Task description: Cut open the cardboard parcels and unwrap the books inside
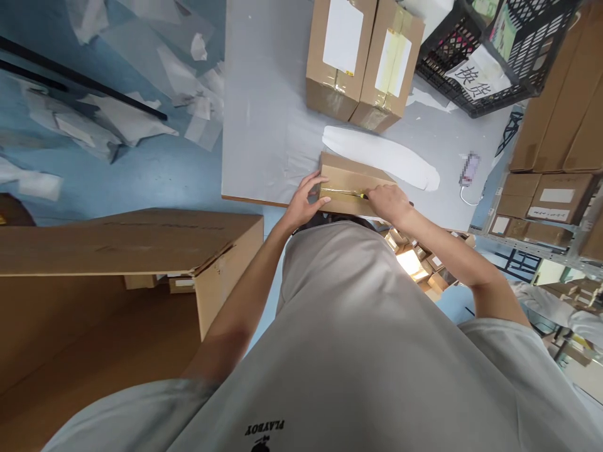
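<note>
A small cardboard box lies at the near edge of the grey table, with a strip of clear tape along its top seam. My left hand grips the box's left end, fingers curled round the corner. My right hand rests closed on the right part of the seam and pinches a small tool with a yellow tip, too small to name. Behind the box lies a long white paper strip.
Two taped cardboard boxes with white labels stand at the far side of the table. A black crate sits at the far right, a phone on a cable near the right edge. A large open carton stands left of me. Shelves of boxes on the right.
</note>
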`<state>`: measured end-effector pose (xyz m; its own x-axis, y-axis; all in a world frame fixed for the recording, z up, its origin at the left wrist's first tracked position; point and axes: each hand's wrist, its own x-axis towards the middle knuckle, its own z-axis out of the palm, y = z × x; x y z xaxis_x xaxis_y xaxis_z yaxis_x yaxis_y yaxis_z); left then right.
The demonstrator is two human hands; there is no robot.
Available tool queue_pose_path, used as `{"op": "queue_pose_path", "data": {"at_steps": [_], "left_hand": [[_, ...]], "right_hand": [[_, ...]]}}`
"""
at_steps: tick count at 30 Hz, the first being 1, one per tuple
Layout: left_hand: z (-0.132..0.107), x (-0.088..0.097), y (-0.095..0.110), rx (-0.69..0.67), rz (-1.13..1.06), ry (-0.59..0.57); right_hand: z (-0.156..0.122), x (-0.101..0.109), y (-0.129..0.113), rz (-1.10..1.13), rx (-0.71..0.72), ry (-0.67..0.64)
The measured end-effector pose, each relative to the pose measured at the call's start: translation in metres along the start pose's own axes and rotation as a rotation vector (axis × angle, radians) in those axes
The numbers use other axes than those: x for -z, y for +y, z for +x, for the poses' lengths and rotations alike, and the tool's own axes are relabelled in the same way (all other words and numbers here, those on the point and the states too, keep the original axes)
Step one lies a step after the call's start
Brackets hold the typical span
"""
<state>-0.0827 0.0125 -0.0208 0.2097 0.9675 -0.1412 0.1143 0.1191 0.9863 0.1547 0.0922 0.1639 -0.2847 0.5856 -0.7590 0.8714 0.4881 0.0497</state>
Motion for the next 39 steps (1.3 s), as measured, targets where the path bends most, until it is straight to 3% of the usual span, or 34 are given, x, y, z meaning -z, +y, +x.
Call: {"op": "queue_pose_path", "data": {"at_steps": [10, 19, 21, 25, 28, 32, 39], "left_hand": [[0.0, -0.002, -0.006, 0.068, 0.014, 0.038], [0.018, 0.002, -0.004, 0.133, -0.012, 0.08], [0.022, 0.005, -0.003, 0.152, -0.014, 0.085], [0.022, 0.005, -0.001, 0.178, -0.015, 0.114], [0.019, 0.002, 0.0, 0.197, -0.031, 0.126], [0.016, -0.009, 0.006, 0.211, -0.046, 0.18], [0.033, -0.055, 0.013, 0.104, 0.092, 0.565]], "right_hand": [[-0.034, -0.008, 0.063, -0.055, -0.052, -0.144], [-0.067, -0.047, 0.154, -0.016, -0.171, -0.223], [-0.07, -0.045, 0.154, 0.062, -0.107, -0.135], [-0.052, -0.032, 0.126, 0.194, 0.055, 0.013], [-0.03, -0.025, 0.108, 0.204, 0.133, 0.062], [-0.01, -0.022, 0.104, 0.146, 0.158, 0.061], [0.003, -0.016, 0.106, 0.09, 0.201, 0.022]]}}
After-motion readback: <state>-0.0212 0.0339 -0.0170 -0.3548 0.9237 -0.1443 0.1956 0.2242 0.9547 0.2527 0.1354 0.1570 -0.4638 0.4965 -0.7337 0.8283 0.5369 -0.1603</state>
